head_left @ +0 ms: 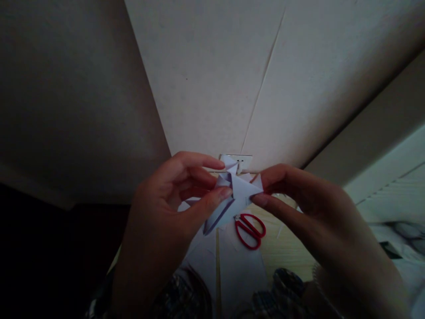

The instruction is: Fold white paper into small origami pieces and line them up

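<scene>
A piece of folded white paper (242, 191) with several pointed flaps is held up between my two hands. My left hand (179, 195) pinches its left side, the thumb on the near face and the fingers behind. On the right corner, my right hand (292, 195) closes thumb and forefinger. One flap points up at the top, and a long folded edge slants down to the lower left. Below the folded paper lie scissors (249, 231) with red handles; their blades are mostly hidden.
White paper sheets (241, 270) lie on the light wooden tabletop (285, 248) under my hands. Behind stands a pale wall (212, 88) with a socket (245, 160) low on it. At the right is a white surface with dark, thin objects that I cannot make out.
</scene>
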`<state>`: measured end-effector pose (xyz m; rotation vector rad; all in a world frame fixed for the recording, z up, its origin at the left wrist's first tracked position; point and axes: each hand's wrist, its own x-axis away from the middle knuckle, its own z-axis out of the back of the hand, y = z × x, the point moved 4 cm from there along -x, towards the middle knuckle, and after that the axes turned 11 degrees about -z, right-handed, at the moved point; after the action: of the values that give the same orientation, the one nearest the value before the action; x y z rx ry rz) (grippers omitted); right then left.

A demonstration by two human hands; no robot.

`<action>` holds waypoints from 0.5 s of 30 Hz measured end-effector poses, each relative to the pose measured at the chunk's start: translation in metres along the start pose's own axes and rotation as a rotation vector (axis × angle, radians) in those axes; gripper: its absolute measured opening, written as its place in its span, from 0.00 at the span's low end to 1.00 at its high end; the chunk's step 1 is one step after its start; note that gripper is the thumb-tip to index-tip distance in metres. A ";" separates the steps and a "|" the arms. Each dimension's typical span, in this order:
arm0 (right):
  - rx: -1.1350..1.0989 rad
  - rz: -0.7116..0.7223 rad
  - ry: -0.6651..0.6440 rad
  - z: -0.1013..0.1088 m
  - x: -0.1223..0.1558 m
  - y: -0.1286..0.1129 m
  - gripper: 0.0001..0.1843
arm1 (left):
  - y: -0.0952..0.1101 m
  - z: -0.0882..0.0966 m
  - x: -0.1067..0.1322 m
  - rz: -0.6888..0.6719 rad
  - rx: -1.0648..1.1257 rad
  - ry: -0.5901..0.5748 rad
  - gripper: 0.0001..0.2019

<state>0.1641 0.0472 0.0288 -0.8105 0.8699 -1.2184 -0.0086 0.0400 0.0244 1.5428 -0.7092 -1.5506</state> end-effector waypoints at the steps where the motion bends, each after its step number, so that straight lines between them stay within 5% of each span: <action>1: 0.011 0.025 0.052 0.003 0.001 0.000 0.06 | -0.001 0.000 0.000 0.004 -0.001 -0.012 0.09; 5: 0.037 0.120 0.202 0.009 0.006 -0.005 0.07 | -0.004 -0.002 0.001 0.029 -0.010 -0.071 0.07; 11: 0.068 0.143 0.028 -0.003 0.003 -0.013 0.06 | 0.001 -0.007 -0.001 0.046 0.024 -0.120 0.05; 15: 0.041 0.094 0.043 -0.002 0.001 -0.009 0.09 | 0.002 -0.007 -0.002 0.084 0.042 -0.116 0.07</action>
<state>0.1585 0.0442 0.0360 -0.7050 0.9048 -1.1707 -0.0011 0.0419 0.0262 1.4433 -0.8658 -1.5814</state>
